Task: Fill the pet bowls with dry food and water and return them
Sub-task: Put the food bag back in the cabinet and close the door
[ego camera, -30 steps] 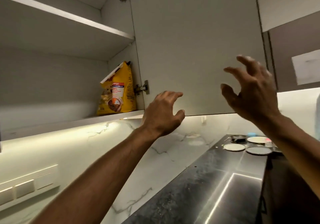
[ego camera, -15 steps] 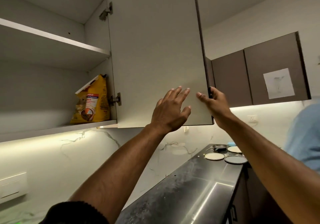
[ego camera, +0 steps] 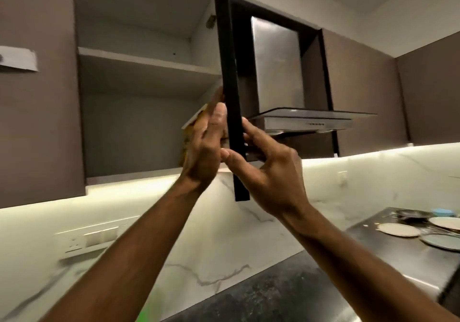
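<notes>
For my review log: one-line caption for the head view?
Both hands, left hand and right hand, flank the open cabinet door.

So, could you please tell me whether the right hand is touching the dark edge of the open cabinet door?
Touching: the head view shows the right hand with its thumb and fingers against the cabinet door's dark edge.

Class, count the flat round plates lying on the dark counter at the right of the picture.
3. One pale plate lies nearest the wall, one behind it to the right, and one greyish plate in front near the frame edge. More may be cut off beyond the edge.
</notes>
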